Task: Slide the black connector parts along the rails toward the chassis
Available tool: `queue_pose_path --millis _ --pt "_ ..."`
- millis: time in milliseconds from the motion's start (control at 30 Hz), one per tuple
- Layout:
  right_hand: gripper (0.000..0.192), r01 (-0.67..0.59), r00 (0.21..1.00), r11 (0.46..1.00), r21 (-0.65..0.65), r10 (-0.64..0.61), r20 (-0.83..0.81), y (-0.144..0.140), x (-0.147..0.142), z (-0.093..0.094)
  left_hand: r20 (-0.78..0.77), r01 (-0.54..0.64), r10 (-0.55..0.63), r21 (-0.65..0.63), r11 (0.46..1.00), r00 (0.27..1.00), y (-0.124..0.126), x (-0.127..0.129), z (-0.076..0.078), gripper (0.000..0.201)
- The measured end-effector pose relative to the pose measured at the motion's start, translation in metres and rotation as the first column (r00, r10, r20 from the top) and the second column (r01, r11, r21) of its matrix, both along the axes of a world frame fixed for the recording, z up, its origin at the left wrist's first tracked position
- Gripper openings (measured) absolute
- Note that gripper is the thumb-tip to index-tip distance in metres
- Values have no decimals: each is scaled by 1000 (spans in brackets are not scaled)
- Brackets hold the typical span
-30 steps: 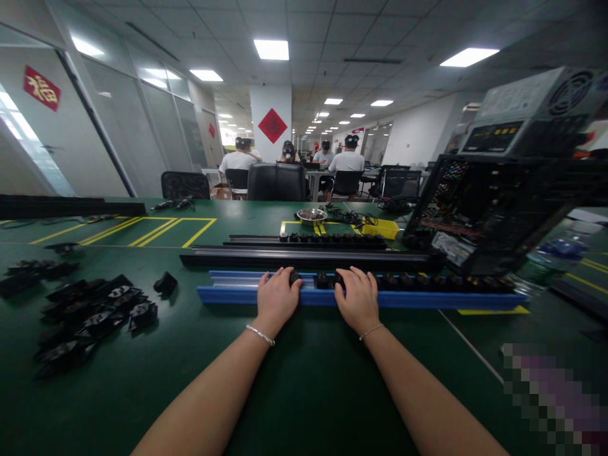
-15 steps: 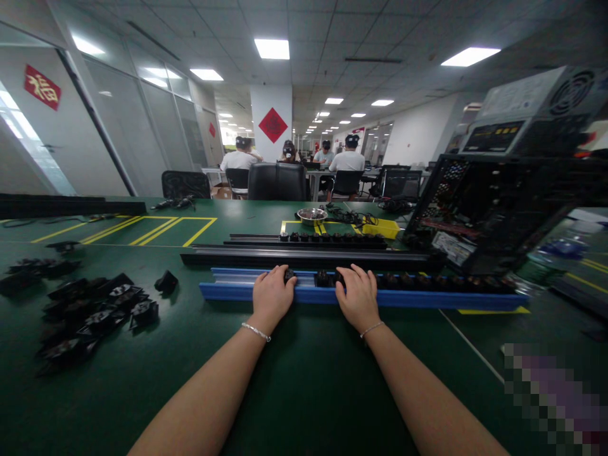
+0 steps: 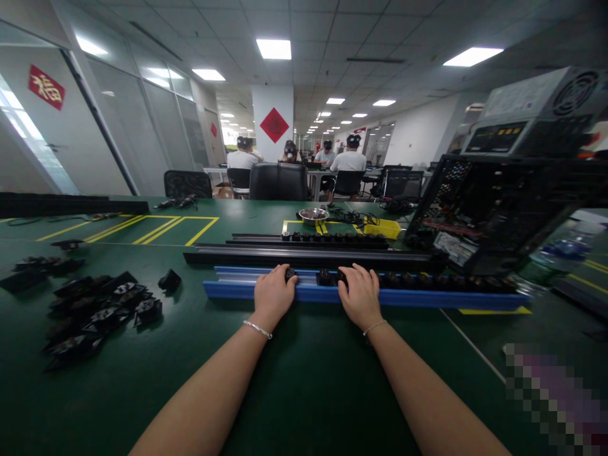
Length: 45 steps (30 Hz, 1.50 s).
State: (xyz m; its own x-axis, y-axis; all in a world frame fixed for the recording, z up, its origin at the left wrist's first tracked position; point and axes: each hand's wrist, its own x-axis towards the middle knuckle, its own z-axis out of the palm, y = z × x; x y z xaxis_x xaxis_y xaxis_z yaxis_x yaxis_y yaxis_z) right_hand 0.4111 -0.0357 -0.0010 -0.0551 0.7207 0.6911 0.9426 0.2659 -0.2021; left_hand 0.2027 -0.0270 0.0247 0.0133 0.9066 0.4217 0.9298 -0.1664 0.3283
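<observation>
A long blue channel rail lies crosswise in front of me. Small black plastic modules sit along it, mostly in a row toward its right end. My left hand is closed at the rail's left half, thumb and fingers around one black module. Further right, my right hand rests over the rail with fingers bent onto another black module, which they partly hide. One module stands between the two hands, touched by neither. The rail's left end shows a bare inner groove.
Loose black modules are heaped at left. Behind the blue rail lie black rails, a metal bowl, cables and a yellow tray. An opened computer case and a plastic bottle stand right. People sit at far tables.
The whole view has shifted very slightly. Both hands keep the same places on the blue rail, and no module has visibly moved along it.
</observation>
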Motion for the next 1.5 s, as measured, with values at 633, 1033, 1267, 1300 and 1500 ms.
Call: queue_pose_path --millis 633,1033,1267,1300,1500 --pt "33 6 1000 1000 16 -6 20 1 2 0 -5 -39 39 28 999 999 1 -11 1 37" --pt "32 5 1000 1000 10 -5 13 1 2 -1 -14 -54 54 47 997 998 5 -18 -3 37" --pt "33 7 1000 1000 13 -7 19 1 2 0 -25 -59 61 52 997 998 5 -22 -4 38" --pt "33 6 1000 1000 13 -6 18 1 2 0 -28 -61 62 55 997 998 5 -22 -4 38" --pt "32 1 1000 1000 7 -1 12 2 3 -1 -41 -58 61 71 996 997 6 -26 -4 39"
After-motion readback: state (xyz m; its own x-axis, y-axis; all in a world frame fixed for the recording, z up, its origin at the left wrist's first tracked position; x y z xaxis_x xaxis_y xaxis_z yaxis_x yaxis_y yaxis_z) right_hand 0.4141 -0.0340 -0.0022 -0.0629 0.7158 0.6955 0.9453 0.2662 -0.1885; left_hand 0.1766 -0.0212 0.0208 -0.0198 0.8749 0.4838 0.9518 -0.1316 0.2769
